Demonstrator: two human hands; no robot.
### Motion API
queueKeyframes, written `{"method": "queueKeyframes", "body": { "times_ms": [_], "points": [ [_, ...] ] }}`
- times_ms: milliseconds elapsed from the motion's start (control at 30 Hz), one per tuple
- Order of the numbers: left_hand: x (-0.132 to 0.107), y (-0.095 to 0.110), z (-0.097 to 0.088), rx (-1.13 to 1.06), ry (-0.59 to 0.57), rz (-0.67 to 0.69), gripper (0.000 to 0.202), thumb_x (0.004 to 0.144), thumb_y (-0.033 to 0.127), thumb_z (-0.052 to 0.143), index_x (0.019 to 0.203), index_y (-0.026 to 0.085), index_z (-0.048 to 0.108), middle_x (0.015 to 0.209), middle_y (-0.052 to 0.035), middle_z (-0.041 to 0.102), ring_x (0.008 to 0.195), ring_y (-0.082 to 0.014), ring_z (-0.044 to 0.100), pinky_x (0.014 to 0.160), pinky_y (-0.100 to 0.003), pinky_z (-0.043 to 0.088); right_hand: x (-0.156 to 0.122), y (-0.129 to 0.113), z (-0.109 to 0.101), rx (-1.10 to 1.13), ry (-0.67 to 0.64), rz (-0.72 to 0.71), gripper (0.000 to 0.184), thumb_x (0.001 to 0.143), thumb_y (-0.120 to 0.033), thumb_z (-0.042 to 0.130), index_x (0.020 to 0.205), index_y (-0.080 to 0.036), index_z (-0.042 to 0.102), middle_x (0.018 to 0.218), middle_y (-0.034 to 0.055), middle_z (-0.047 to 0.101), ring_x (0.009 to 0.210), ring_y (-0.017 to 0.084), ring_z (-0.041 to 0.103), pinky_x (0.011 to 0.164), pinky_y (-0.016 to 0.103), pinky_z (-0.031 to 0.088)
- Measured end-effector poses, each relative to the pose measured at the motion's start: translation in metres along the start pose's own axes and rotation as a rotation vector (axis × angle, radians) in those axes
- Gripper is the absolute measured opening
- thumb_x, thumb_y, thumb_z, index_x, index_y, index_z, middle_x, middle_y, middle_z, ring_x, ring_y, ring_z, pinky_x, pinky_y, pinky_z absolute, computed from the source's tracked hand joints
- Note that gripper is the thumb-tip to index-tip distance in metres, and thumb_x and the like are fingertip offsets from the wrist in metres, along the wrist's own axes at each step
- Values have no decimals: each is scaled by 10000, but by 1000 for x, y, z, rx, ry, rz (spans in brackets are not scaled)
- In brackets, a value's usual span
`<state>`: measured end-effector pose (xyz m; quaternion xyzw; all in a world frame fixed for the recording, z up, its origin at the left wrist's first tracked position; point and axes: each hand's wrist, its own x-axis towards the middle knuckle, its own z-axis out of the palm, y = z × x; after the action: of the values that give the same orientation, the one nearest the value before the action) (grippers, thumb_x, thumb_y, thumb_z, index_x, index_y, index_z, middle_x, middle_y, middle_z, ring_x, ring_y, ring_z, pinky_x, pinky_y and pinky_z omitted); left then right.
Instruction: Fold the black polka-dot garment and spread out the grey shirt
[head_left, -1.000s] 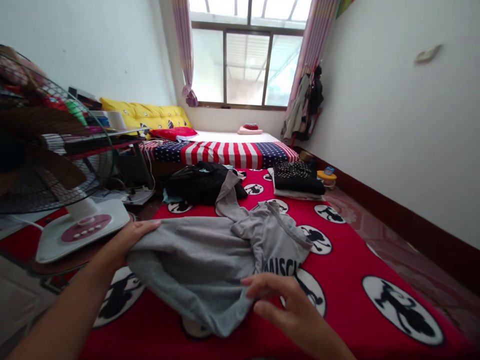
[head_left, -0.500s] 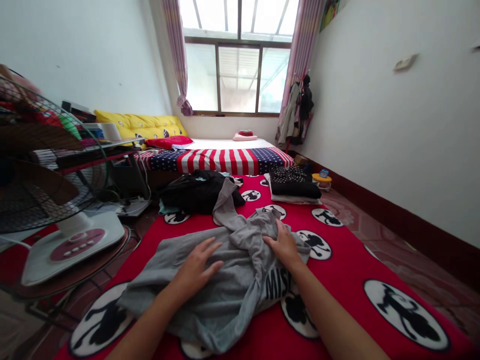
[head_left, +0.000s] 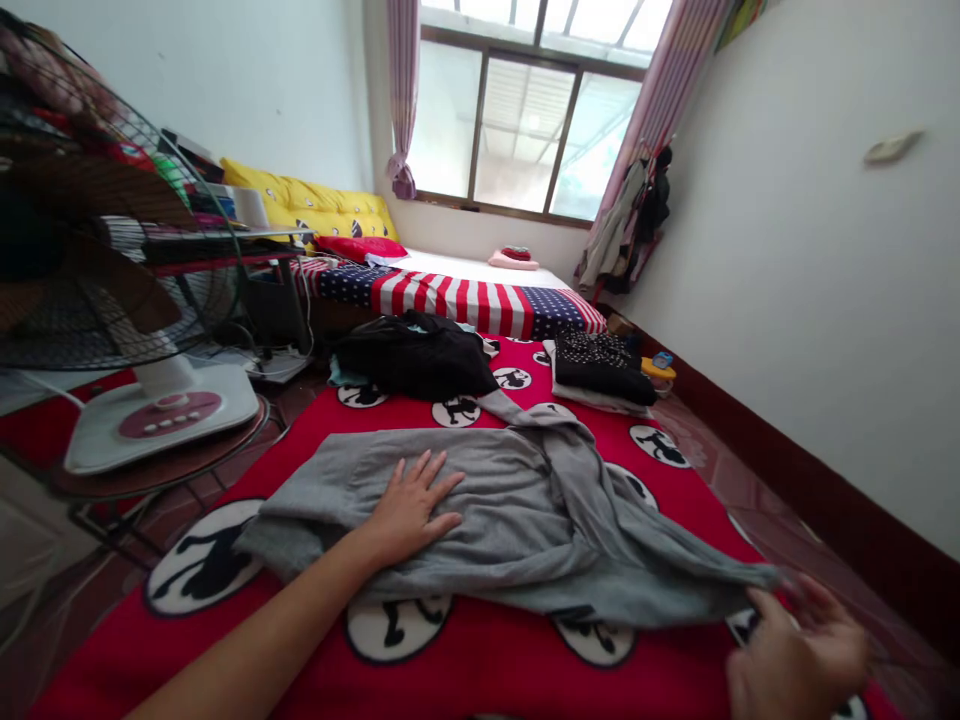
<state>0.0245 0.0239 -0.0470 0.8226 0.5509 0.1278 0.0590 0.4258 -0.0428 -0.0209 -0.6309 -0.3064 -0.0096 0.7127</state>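
A grey long-sleeved top (head_left: 487,500) lies spread across the red blanket (head_left: 510,660), which has white circles with black monkey figures. My left hand (head_left: 416,508) rests flat on the middle of the top, fingers apart. At the lower right, my right hand (head_left: 799,640) pinches the end of one sleeve and holds it stretched out to the right; the hand is slightly blurred. The other sleeve points away toward the back. Only a sliver of the dark lettering shows near the lower fold.
Behind the top lie a heap of black clothes (head_left: 416,355) and a folded stack (head_left: 600,365). On the left, a fan (head_left: 161,400) stands on a round stool. A bed with a striped cover (head_left: 457,305) is beneath the window. Coats (head_left: 622,220) hang by the right wall.
My right hand has moved from the collar area to the lower right, pulling a sleeve out with it. My left hand has flattened onto the top. The lettering is now mostly covered; the view has tilted.
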Motion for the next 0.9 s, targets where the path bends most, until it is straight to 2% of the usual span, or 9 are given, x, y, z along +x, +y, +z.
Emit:
{"method": "queueKeyframes", "body": {
  "times_ms": [100, 267, 333, 467, 533, 633, 700, 800, 900],
  "points": [
    [-1, 1, 3, -23, 52, 0, 584, 870, 568, 500, 1414, 371, 419, 1565, -77, 277, 1436, -342, 210, 1118, -621, 132, -13, -22, 12, -13, 102, -170, 535, 745, -333, 679, 1244, -250, 507, 1338, 132, 525, 1247, 338, 498, 1012, 513, 438],
    [-2, 1, 3, -33, 76, 1, 567, 874, 564, 497, 1403, 367, 438, 1558, -65, 295, 1434, -333, 221, 1124, -605, 153, -32, -66, 99, 10, -544, -370, 359, 836, -305, 551, 1183, -213, 537, 1321, 133, 512, 925, 216, 652, 761, 366, 545],
    [-2, 1, 2, -29, 73, 4, 566, 877, 572, 483, 1404, 370, 434, 1558, -60, 296, 1434, -329, 224, 1125, -600, 159, -36, -65, 140, -106, -730, -376, 449, 805, -293, 575, 1240, -201, 519, 1339, 152, 484, 833, 192, 653, 725, 341, 539],
    [-3, -1, 3, -21, 73, 3, 569, 877, 582, 472, 1407, 381, 424, 1556, -43, 304, 1432, -318, 236, 1131, -587, 172, -37, -41, 199, -444, -863, -318, 827, 604, -254, 763, 1367, -205, 446, 1348, 162, 499, 1080, 306, 598, 891, 407, 476],
    [-3, -2, 4, -17, 76, 6, 567, 878, 581, 471, 1405, 376, 428, 1556, -42, 304, 1431, -312, 243, 1134, -579, 178, -33, -30, 212, -456, -886, -223, 744, 524, -222, 801, 1234, -189, 579, 1195, 144, 617, 1057, 329, 609, 896, 425, 462],
    [-3, -4, 5, -15, 85, 14, 568, 880, 580, 467, 1404, 365, 433, 1554, -48, 309, 1428, -311, 252, 1134, -576, 184, -18, -22, 212, -347, -855, -115, 317, 542, -213, 755, 851, -175, 693, 839, 72, 701, 887, 282, 661, 826, 378, 490],
    [-3, -4, 5, -22, 89, 20, 569, 880, 581, 466, 1405, 363, 433, 1551, -50, 316, 1427, -311, 253, 1133, -578, 183, -1, -21, 200, -303, -783, -71, 199, 624, -272, 680, 794, -168, 677, 717, 48, 678, 749, 240, 666, 719, 338, 517],
    [-3, -2, 4, -38, 85, 13, 567, 876, 579, 474, 1398, 358, 445, 1550, -52, 318, 1431, -310, 243, 1135, -580, 171, 33, -17, 169, -263, -599, 1, 391, 745, -369, 514, 1023, -116, 621, 726, 65, 655, 586, 198, 627, 557, 319, 521],
    [-3, 1, 3, -59, 87, -6, 564, 861, 566, 506, 1383, 356, 465, 1550, -48, 318, 1432, -312, 237, 1139, -574, 157, 73, 1, 129, -146, -311, 117, 487, 712, -374, 499, 1110, -100, 559, 704, 47, 616, 526, 184, 594, 503, 328, 521]
  ]
}}
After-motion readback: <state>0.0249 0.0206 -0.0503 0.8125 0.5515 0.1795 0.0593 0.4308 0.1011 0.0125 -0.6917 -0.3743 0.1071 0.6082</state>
